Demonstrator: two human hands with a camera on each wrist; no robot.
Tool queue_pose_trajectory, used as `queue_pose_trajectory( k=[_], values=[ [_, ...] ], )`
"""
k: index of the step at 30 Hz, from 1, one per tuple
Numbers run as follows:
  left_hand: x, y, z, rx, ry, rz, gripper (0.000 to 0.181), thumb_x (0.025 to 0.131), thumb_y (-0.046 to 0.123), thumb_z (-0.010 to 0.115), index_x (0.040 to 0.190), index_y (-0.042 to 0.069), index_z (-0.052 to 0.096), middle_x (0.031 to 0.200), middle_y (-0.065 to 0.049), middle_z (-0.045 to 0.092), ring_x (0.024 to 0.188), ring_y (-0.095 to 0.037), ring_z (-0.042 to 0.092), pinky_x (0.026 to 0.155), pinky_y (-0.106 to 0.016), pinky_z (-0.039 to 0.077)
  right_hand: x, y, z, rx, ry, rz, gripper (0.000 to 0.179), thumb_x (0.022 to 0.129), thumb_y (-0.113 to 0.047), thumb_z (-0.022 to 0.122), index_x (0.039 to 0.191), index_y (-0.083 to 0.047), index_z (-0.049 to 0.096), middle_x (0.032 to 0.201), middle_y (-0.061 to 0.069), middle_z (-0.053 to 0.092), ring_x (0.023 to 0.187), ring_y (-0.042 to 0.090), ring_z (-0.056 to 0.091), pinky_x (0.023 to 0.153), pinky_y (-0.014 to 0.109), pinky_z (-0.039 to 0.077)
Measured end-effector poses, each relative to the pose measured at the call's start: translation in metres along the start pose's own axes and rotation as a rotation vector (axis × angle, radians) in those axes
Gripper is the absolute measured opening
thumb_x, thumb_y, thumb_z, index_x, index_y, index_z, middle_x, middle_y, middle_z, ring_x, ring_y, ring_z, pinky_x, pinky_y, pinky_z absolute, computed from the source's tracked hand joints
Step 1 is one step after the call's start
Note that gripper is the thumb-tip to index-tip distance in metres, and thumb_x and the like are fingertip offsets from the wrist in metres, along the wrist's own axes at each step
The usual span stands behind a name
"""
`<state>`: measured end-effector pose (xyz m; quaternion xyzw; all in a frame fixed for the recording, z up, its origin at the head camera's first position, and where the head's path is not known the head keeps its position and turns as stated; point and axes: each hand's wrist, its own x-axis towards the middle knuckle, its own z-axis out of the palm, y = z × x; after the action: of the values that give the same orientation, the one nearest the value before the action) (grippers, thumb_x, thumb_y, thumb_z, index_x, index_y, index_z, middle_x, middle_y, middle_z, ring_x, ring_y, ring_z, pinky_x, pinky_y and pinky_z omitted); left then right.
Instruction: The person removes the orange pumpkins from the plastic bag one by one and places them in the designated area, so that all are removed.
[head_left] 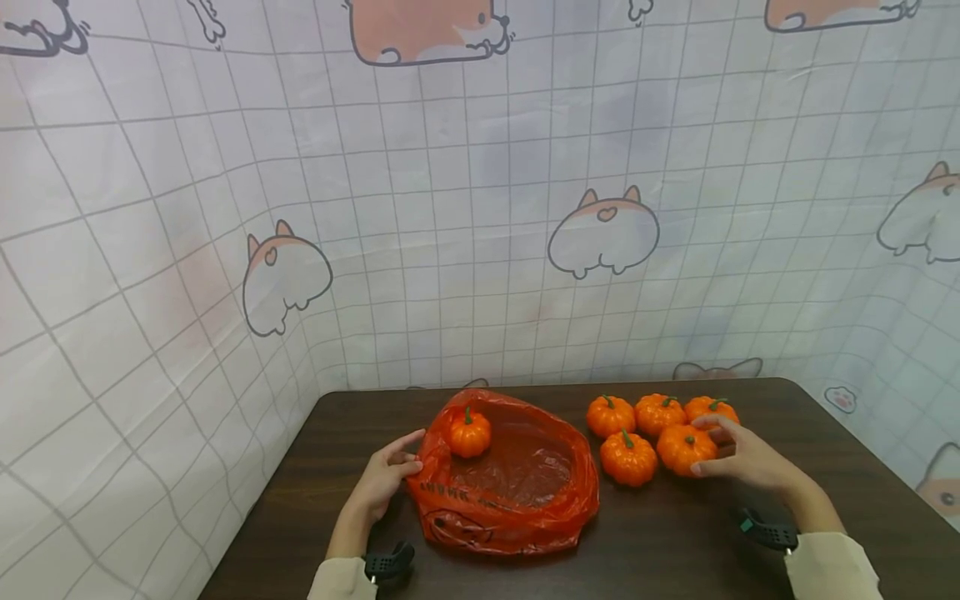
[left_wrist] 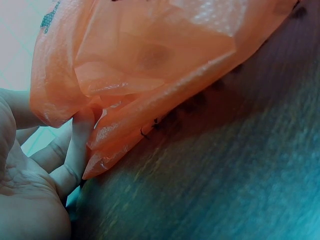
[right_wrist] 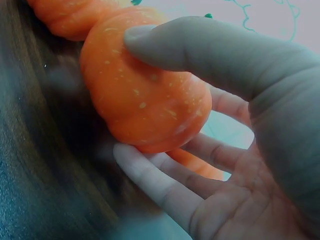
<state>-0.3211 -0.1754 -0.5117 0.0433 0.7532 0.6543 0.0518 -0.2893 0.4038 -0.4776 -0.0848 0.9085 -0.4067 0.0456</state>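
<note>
A red plastic bag [head_left: 517, 533] lies spread with its mouth facing up, and one small orange pumpkin [head_left: 470, 433] with a green stem is inside it. My left hand [head_left: 385, 477] pinches the bag's left edge; in the left wrist view the fingers meet the thin plastic [left_wrist: 165, 55]. At the right, my right hand [head_left: 750, 457] holds another small pumpkin [head_left: 686, 450], thumb on one side and fingers round the other. The right wrist view shows this pumpkin [right_wrist: 145, 95] close up, with the thumb across its near side.
Several more small pumpkins, among them a front one [head_left: 628, 458] and a back one [head_left: 610, 415], sit in a cluster beside the held pumpkin. All stand on a dark wooden table [head_left: 660, 542]. A white checked cloth [head_left: 480, 208] with cartoon dogs hangs behind and along the sides.
</note>
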Motion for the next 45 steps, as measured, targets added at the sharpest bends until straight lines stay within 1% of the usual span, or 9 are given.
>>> queue_pose_trajectory(
  k=[11,17,21,24,33,39,45],
  values=[
    [-0.001,0.000,0.000,-0.003,-0.002,0.001,0.054,0.097,0.002,0.062,0.150,0.010,0.052,0.106,-0.014,0.065,0.089,-0.018,0.063,0.076,-0.033,0.055,0.000,0.005,0.003,0.008,-0.026,-0.042,0.071,0.088,-0.029,0.079,0.143,-0.001,0.045,0.134,0.029,0.053,0.111,0.033,0.061,0.085,0.040,0.051],
    [-0.001,0.000,-0.001,-0.007,-0.008,-0.001,0.055,0.098,0.003,0.062,0.151,0.010,0.051,0.106,-0.014,0.066,0.089,-0.018,0.064,0.077,-0.033,0.055,0.000,0.008,0.003,0.008,-0.028,-0.051,0.071,0.088,-0.028,0.079,0.143,0.000,0.045,0.134,0.029,0.054,0.111,0.033,0.061,0.086,0.040,0.051],
    [-0.002,0.000,0.000,-0.001,0.000,-0.001,0.055,0.097,0.003,0.062,0.150,0.010,0.052,0.106,-0.014,0.066,0.089,-0.018,0.064,0.077,-0.033,0.055,-0.001,0.009,0.002,0.014,-0.034,-0.050,0.071,0.089,-0.028,0.079,0.144,0.000,0.045,0.135,0.030,0.054,0.113,0.034,0.060,0.086,0.040,0.050],
    [-0.002,0.000,0.000,0.008,0.008,0.000,0.054,0.097,0.002,0.062,0.150,0.010,0.053,0.107,-0.015,0.066,0.089,-0.019,0.064,0.078,-0.033,0.054,-0.002,0.009,0.001,0.017,-0.043,-0.057,0.071,0.089,-0.027,0.078,0.144,0.000,0.044,0.136,0.031,0.054,0.116,0.038,0.059,0.087,0.042,0.050],
    [-0.001,0.002,0.001,0.022,0.021,-0.004,0.053,0.097,0.002,0.063,0.149,0.012,0.054,0.107,-0.015,0.065,0.091,-0.019,0.062,0.080,-0.033,0.052,-0.005,0.014,-0.002,0.013,-0.062,-0.059,0.072,0.091,-0.026,0.077,0.147,0.001,0.040,0.141,0.036,0.049,0.123,0.046,0.056,0.093,0.057,0.051],
    [-0.001,0.002,0.001,0.021,0.020,-0.006,0.053,0.097,0.002,0.062,0.149,0.011,0.054,0.106,-0.014,0.065,0.090,-0.019,0.062,0.079,-0.033,0.052,-0.005,0.016,-0.003,0.012,-0.069,-0.046,0.073,0.092,-0.027,0.076,0.148,0.000,0.039,0.144,0.038,0.046,0.125,0.047,0.054,0.094,0.058,0.051],
    [-0.001,0.002,0.001,0.020,0.019,-0.004,0.053,0.097,0.002,0.062,0.149,0.011,0.054,0.106,-0.015,0.065,0.091,-0.019,0.062,0.080,-0.032,0.052,-0.006,0.014,-0.003,0.005,-0.052,-0.038,0.071,0.091,-0.028,0.076,0.146,0.001,0.041,0.143,0.038,0.047,0.128,0.052,0.050,0.095,0.062,0.048]
  ],
)
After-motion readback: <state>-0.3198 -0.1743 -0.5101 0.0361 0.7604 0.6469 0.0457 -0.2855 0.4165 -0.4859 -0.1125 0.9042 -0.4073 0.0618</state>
